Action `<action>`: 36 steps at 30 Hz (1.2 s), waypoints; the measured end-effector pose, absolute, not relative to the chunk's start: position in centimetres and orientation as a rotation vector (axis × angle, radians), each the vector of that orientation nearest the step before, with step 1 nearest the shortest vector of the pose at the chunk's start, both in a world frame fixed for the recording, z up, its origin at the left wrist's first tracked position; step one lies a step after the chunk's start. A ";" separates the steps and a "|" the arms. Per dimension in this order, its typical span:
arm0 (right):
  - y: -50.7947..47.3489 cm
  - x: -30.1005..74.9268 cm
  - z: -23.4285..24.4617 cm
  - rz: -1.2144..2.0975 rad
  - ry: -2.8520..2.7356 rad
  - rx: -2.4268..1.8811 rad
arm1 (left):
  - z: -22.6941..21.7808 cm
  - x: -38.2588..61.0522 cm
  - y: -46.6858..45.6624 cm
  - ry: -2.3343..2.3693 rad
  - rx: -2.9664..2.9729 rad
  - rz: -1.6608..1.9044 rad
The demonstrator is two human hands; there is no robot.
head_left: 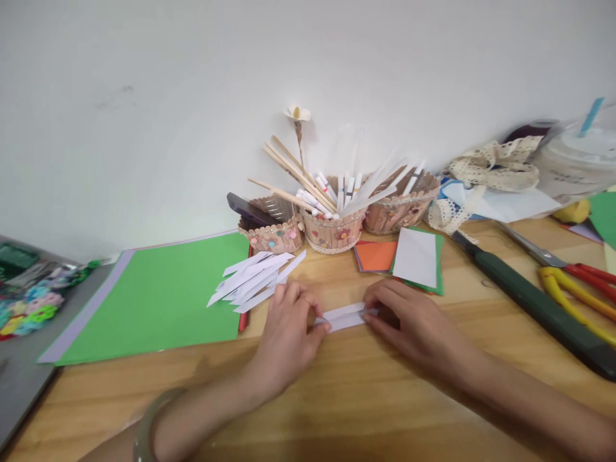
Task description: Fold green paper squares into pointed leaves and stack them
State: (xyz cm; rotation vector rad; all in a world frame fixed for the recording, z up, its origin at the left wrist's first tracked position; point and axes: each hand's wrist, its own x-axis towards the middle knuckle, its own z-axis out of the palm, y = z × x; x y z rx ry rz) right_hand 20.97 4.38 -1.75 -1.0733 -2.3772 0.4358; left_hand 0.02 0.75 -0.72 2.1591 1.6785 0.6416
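Note:
A small white strip of folded paper point(345, 316) lies low over the wooden table, with a crease running along its length. My left hand point(293, 330) pinches its left end between thumb and fingers. At the right end, my right hand point(407, 317) grips the same paper, its fingertips closed on the edge. Just beyond my left hand, several folded white paper strips point(257, 279) rest in a loose pile, partly over a green sheet point(158, 295). Past my right hand sits a stack of small cut papers, a white rectangle point(416, 256) on top and an orange piece point(378, 256) beside it.
Decorated pots point(334, 232) holding sticks and pens stand against the wall. To the right lie a dark green-handled tool point(534, 298), scissors point(548, 256), lace ribbon point(495, 168) and a lidded cup point(580, 154). Colourful small pieces point(36, 308) are at far left.

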 end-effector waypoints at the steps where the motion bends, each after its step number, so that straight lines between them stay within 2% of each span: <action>1: 4.3 21.0 -1.8 0.414 -2.391 -1.061 | -0.8 0.0 0.7 1.629 2.242 0.658; 6: 4.1 21.4 -1.4 0.184 -2.531 -0.913 | -1.5 -0.4 0.5 1.392 2.736 0.730; 12: 3.4 21.4 -0.6 -0.237 -2.670 -0.645 | -2.3 -1.1 0.4 1.383 2.897 0.774; 16: 2.8 21.1 -0.6 -0.350 -2.747 -0.545 | -2.3 -1.1 0.3 1.371 3.033 0.705; 23: 3.5 22.2 -0.5 -0.179 -2.841 -0.490 | -1.5 -1.3 -0.4 1.193 3.156 0.560; 28: 4.2 22.8 -0.4 -0.028 -2.839 -0.496 | -1.2 -1.1 -0.3 1.246 2.999 0.664; 31: 4.3 22.5 -0.1 -0.006 -2.855 -0.520 | -1.2 -1.0 -0.1 1.296 3.005 0.807; 36: 4.1 22.0 0.1 -0.048 -2.824 -0.508 | -1.0 -0.8 -0.4 1.217 3.078 0.676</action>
